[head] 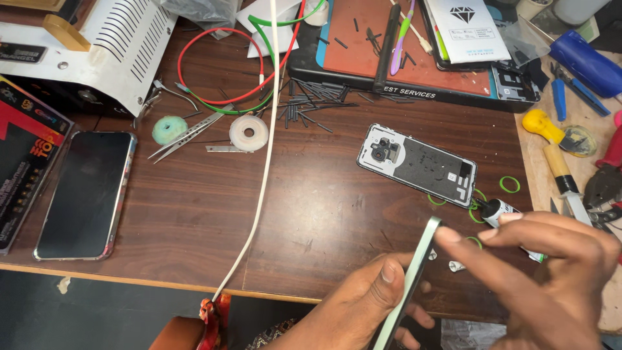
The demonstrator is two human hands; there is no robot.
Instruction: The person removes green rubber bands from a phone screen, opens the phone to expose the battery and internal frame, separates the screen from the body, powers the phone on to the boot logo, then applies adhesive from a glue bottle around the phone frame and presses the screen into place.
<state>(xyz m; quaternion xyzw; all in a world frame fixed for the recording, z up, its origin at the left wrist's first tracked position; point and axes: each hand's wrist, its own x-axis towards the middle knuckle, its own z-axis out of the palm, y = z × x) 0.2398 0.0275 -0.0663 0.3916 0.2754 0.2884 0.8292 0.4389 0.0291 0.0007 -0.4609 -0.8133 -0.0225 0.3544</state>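
At the table's near edge, both hands' fingers (387,272) pinch an edge-on phone (409,285), its long axis pointing up-right.

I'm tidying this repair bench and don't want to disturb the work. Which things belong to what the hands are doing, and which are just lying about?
In hand:
left hand and right hand holding the phone body on edge
small glue tube
back cover

Lying about:
dark phone
tweezers
white cable
yellow-handled tool
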